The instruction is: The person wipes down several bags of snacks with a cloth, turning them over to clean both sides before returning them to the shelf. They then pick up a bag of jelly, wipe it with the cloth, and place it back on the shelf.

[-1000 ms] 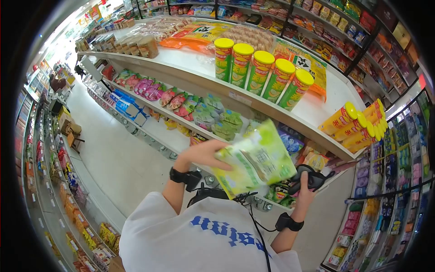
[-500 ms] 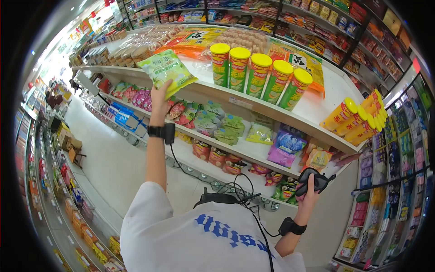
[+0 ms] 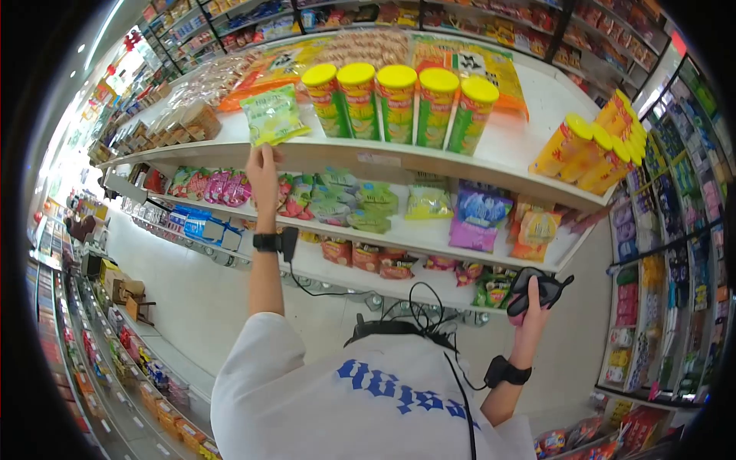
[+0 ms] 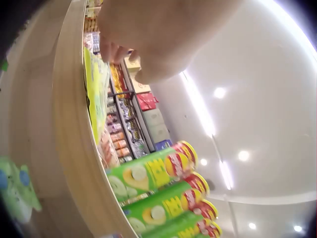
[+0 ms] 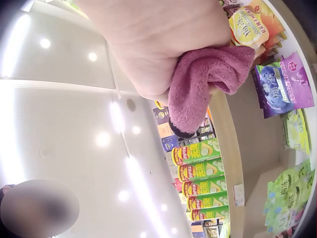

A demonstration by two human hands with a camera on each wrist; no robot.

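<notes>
A green snack bag (image 3: 274, 116) lies on the display's white top, left of the green cans with yellow lids (image 3: 398, 103). My left hand (image 3: 264, 169) is at the bag's near edge. In the left wrist view the bag (image 4: 95, 89) lies flat, and the left hand (image 4: 148, 37) is over its end, thumb apart from the loosely bent fingers. At the right, my right hand (image 3: 529, 318) grips a black object (image 3: 543, 288) and a pink cloth. The right wrist view shows the cloth (image 5: 208, 79) bunched at the right hand (image 5: 163, 42).
Bagged snacks (image 3: 376, 201) fill the lower shelves in front. Yellow cans (image 3: 571, 149) stand at the top's right end, packed biscuits (image 3: 188, 126) at its left. A black cable (image 3: 322, 293) runs from the left wristband. Stocked racks line both sides, and a stool (image 3: 138, 307) stands at the left.
My left hand has carried the green bag from in front of the body up and left to the display top, where it now lies. The right hand keeps its grip.
</notes>
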